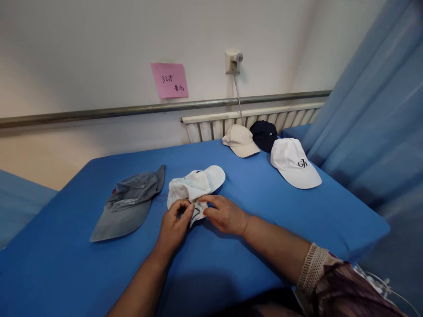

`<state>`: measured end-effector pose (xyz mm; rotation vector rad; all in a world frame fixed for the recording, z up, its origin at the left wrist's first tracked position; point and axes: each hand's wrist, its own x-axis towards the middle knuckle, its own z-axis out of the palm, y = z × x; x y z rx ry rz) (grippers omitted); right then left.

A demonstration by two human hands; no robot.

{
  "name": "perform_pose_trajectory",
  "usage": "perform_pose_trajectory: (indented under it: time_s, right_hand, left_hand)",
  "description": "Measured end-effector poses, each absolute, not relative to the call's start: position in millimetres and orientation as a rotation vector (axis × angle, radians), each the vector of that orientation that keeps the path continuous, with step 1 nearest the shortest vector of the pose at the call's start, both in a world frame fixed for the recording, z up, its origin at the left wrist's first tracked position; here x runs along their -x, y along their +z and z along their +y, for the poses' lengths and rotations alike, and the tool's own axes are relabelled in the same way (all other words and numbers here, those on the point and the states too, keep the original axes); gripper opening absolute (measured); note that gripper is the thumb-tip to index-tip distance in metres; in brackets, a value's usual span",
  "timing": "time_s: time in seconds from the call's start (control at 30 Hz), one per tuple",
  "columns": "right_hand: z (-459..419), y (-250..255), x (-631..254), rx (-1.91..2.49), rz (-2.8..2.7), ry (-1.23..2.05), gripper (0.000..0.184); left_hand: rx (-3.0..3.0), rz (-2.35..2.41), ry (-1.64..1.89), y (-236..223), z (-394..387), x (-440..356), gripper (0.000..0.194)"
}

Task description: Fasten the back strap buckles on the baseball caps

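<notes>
Behind everything is a plain wall (115,53) with a pink note (169,80) stuck on it, and a blue curtain (373,110) hangs on the right. In front I have a blue worktop (244,185). The pale cap (194,181) is on it, near the middle, under my two hands. My left hand (176,220) pinches its near edge, thumb and finger close together. My right hand (226,215) pinches it too, just beside the left. I think I am busy with the back strap — the small bits are too hidden to tell for sure. The next move looks to me like one for soft, tiny pinches, with one hand holding firm while the other works. A grey cap (132,202) lies near, on the left — three more caps lie farther back, on the right.
</notes>
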<state>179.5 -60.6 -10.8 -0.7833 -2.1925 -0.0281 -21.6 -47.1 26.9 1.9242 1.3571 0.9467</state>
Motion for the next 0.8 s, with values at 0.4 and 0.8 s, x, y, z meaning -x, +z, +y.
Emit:
perform_pose_trajectory:
  time_s: [0.4,0.8]
  right_hand:
    - [-58.4,-10.6,-179.8,0.774,-2.139,0.004,0.013]
    - [-58.9,-11.0,-179.6,0.787,-2.176,-0.023,0.011]
  left_hand:
    - [-2.374,1.162,0.888,37.2,-46.7,35.7,0.016]
    - [-2.416,1.074,0.892,41.4,-42.7,38.3,0.011]
